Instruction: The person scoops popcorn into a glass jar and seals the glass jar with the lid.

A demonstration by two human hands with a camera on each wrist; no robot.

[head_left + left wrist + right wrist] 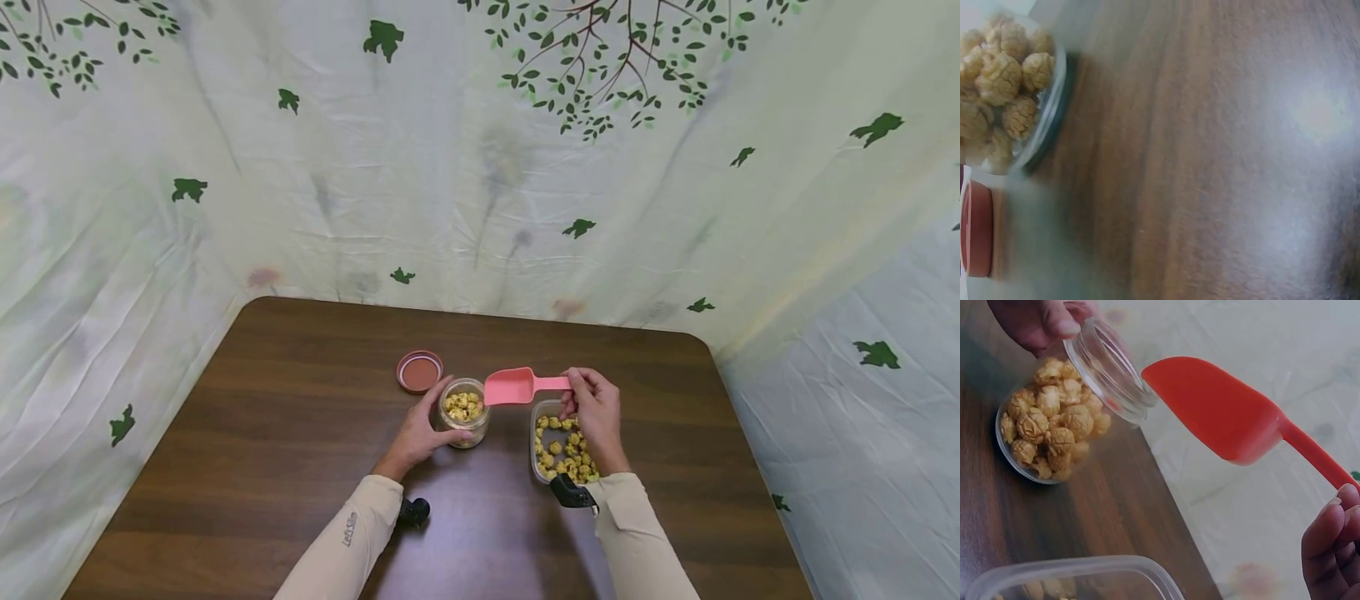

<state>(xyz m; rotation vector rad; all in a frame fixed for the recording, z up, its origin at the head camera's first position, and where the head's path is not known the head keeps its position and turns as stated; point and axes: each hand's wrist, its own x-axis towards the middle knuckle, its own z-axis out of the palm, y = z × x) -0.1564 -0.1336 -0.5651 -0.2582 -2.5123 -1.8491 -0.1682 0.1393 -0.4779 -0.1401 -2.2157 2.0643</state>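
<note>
My left hand (422, 432) grips a clear glass jar (471, 435), thumb and fingers around its sides. Popcorn (1054, 425) fills much of the jar, below its neck. In the right wrist view the jar appears tilted, its mouth toward the scoop. My right hand (597, 414) pinches the handle of a red-pink plastic scoop (510, 387). The scoop's bowl looks empty, and its tip is right at the jar's rim. Beneath the right hand stands a clear plastic container (534, 457) with popcorn in it. The left wrist view shows popcorn (999, 78) close up behind the glass.
A red jar lid (420, 372) lies on the brown wooden table (300, 400), just behind and left of the jar. Patterned cloth (450, 167) hangs along the table's far edge and both sides. Dark wrist cameras (414, 512) sit at both cuffs.
</note>
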